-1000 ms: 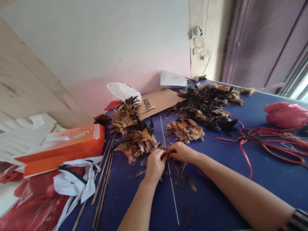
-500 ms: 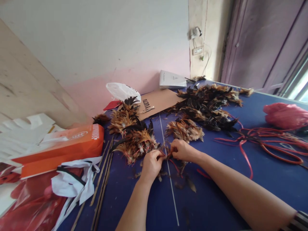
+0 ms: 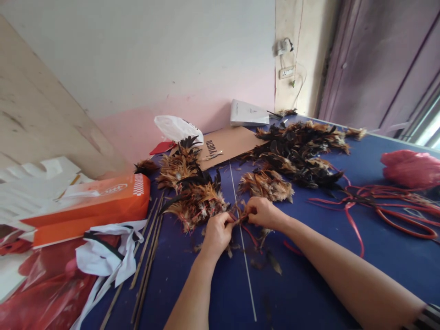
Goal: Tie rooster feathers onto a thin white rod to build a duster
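Note:
My left hand (image 3: 219, 230) and my right hand (image 3: 263, 213) meet over the white line of the blue table (image 3: 220, 284). Both are closed, pinching a small brown feather piece (image 3: 239, 218) between them. A thin red strip (image 3: 250, 236) lies just below the fingers. Bundles of brown and black feathers (image 3: 202, 201) sit beyond my left hand, and a tan feather bundle (image 3: 266, 184) is right behind my right hand. Loose feathers (image 3: 274, 262) are scattered nearer to me.
Left: thin sticks (image 3: 148, 261), an orange bag (image 3: 92, 208), white cloth (image 3: 103, 256). Back: cardboard (image 3: 233, 144), a white box (image 3: 248, 113), a large dark feather pile (image 3: 295, 153). Right: red strips (image 3: 354, 220) and a pink plastic bundle (image 3: 410, 168).
The view has shifted slightly. Both hands stay close together, with the brown piece between them now showing a little more.

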Demonstrator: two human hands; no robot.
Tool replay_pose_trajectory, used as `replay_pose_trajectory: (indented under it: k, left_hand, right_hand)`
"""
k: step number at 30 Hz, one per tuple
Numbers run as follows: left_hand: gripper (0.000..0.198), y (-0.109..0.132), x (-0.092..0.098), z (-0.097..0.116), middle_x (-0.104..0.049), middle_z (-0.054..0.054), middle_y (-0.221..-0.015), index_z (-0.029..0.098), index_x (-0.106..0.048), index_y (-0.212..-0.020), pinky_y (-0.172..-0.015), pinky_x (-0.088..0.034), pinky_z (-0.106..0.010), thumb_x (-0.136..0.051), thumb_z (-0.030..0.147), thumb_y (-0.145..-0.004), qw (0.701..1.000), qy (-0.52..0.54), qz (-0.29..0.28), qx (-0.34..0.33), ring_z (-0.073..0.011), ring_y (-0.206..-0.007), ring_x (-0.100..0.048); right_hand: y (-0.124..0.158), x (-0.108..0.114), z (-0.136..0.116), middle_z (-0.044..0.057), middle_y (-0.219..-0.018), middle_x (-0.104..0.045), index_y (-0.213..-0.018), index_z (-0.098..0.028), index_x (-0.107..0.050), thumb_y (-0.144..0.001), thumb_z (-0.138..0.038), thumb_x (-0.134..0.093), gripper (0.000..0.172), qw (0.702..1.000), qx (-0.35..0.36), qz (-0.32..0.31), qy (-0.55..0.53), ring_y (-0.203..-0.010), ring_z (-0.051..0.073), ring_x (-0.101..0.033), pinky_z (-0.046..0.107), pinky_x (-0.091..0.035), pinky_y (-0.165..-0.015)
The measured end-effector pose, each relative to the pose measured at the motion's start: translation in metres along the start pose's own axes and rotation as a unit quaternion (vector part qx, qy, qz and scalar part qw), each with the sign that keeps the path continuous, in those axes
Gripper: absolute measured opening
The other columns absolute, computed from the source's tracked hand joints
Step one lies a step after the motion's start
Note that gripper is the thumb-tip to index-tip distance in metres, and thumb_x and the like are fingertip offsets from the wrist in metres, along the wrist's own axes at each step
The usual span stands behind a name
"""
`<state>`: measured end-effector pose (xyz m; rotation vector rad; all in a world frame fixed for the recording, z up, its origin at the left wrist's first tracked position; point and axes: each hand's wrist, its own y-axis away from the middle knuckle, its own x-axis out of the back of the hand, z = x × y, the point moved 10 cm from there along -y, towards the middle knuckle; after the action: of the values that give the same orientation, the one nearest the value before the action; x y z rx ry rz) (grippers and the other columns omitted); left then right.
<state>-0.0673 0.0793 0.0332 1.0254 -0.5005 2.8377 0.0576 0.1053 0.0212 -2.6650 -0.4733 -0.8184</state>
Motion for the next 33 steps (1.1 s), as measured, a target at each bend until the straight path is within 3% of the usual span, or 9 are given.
replay_pose_trajectory:
  k: [3, 7, 13, 15, 18, 22, 26, 30, 33]
  left_hand:
    - [0.018, 0.001, -0.005, -0.02, -0.064, -0.003, -0.063, 0.016, -0.061, -0.067, -0.061, -0.046, -0.026, -0.06, 0.033, -0.068, 0.988, 0.114, -0.006, 0.102, -0.0152, -0.061, -0.059]
    - [0.035, 0.008, -0.025, -0.027, -0.065, -0.006, -0.067, 0.013, -0.059, -0.073, -0.057, -0.048, -0.025, -0.058, 0.048, -0.068, 0.935, 0.281, -0.063, 0.208, -0.0156, -0.063, -0.062]
    - [0.033, 0.009, -0.021, -0.031, -0.064, -0.004, -0.062, 0.012, -0.058, -0.072, -0.051, -0.046, -0.021, -0.072, 0.037, -0.055, 0.928, 0.298, -0.029, 0.221, -0.0127, -0.057, -0.06]
    - [0.03, 0.005, -0.009, -0.035, -0.062, -0.002, -0.06, 0.013, -0.058, -0.071, -0.05, -0.045, -0.02, -0.071, 0.036, -0.056, 0.938, 0.283, 0.017, 0.198, -0.0118, -0.055, -0.058]
    - [0.026, 0.003, 0.032, -0.042, -0.061, 0.0, -0.06, 0.014, -0.059, -0.073, -0.051, -0.045, -0.019, -0.065, 0.037, -0.062, 0.949, 0.225, 0.166, 0.146, -0.0095, -0.052, -0.056]
    - [0.029, 0.013, 0.082, -0.055, -0.06, 0.0, -0.065, 0.014, -0.058, -0.08, -0.056, -0.047, -0.021, -0.06, 0.04, -0.066, 0.919, 0.186, 0.332, 0.105, -0.0104, -0.055, -0.057]
    - [0.028, 0.021, 0.103, -0.059, -0.061, -0.003, -0.071, 0.014, -0.059, -0.081, -0.061, -0.047, -0.024, -0.057, 0.039, -0.068, 0.909, 0.101, 0.389, 0.11, -0.0139, -0.064, -0.059]
    - [0.022, 0.031, 0.117, -0.033, -0.057, -0.009, -0.097, 0.015, -0.062, -0.079, -0.074, -0.046, -0.027, -0.059, 0.033, -0.068, 0.892, -0.002, 0.449, 0.051, -0.0179, -0.087, -0.056]
    - [0.018, 0.034, 0.118, -0.014, -0.051, -0.01, -0.106, 0.015, -0.061, -0.082, -0.078, -0.045, -0.029, -0.057, 0.029, -0.071, 0.887, -0.021, 0.461, -0.003, -0.0182, -0.094, -0.053]
  right_hand:
    - [0.0, -0.007, 0.006, 0.0, -0.061, -0.06, -0.07, -0.016, -0.054, -0.064, -0.013, -0.044, 0.013, 0.995, -0.038, -0.028, -0.085, -0.051, 0.01, -0.056, 0.019, -0.042, -0.048]
    - [0.0, -0.003, -0.011, 0.0, -0.068, -0.062, -0.07, -0.015, -0.058, -0.063, -0.013, -0.048, 0.012, 0.999, 0.014, -0.001, -0.05, -0.059, 0.01, -0.056, 0.019, -0.042, -0.054]
    - [0.005, -0.003, -0.035, 0.002, -0.078, -0.062, -0.071, -0.016, -0.062, -0.068, -0.014, -0.051, 0.012, 0.996, 0.081, -0.001, -0.033, -0.068, 0.011, -0.056, 0.02, -0.043, -0.062]
    - [0.006, 0.001, -0.037, 0.002, -0.082, -0.062, -0.075, -0.016, -0.062, -0.069, -0.016, -0.051, 0.012, 0.995, 0.091, 0.018, -0.046, -0.068, 0.01, -0.056, 0.02, -0.043, -0.062]
    - [0.003, 0.01, -0.029, 0.004, -0.088, -0.06, -0.08, -0.016, -0.062, -0.07, -0.018, -0.052, 0.014, 0.993, 0.078, 0.061, -0.057, -0.069, 0.01, -0.056, 0.021, -0.044, -0.063]
    - [0.001, 0.016, -0.015, 0.004, -0.091, -0.059, -0.078, -0.016, -0.061, -0.07, -0.019, -0.051, 0.012, 0.993, 0.058, 0.09, -0.051, -0.067, 0.01, -0.055, 0.023, -0.045, -0.064]
    - [0.002, 0.02, -0.016, 0.004, -0.089, -0.06, -0.077, -0.017, -0.061, -0.07, -0.019, -0.05, 0.013, 0.993, 0.061, 0.101, -0.029, -0.065, 0.01, -0.053, 0.023, -0.044, -0.063]
    - [0.002, 0.028, -0.017, 0.004, -0.083, -0.062, -0.079, -0.016, -0.061, -0.071, -0.022, -0.05, 0.015, 0.992, 0.05, 0.11, -0.04, -0.064, 0.011, -0.055, 0.023, -0.044, -0.061]
    - [0.001, 0.035, -0.009, 0.002, -0.068, -0.063, -0.083, -0.015, -0.061, -0.073, -0.026, -0.049, 0.019, 0.991, 0.003, 0.11, -0.071, -0.059, 0.012, -0.057, 0.022, -0.044, -0.056]
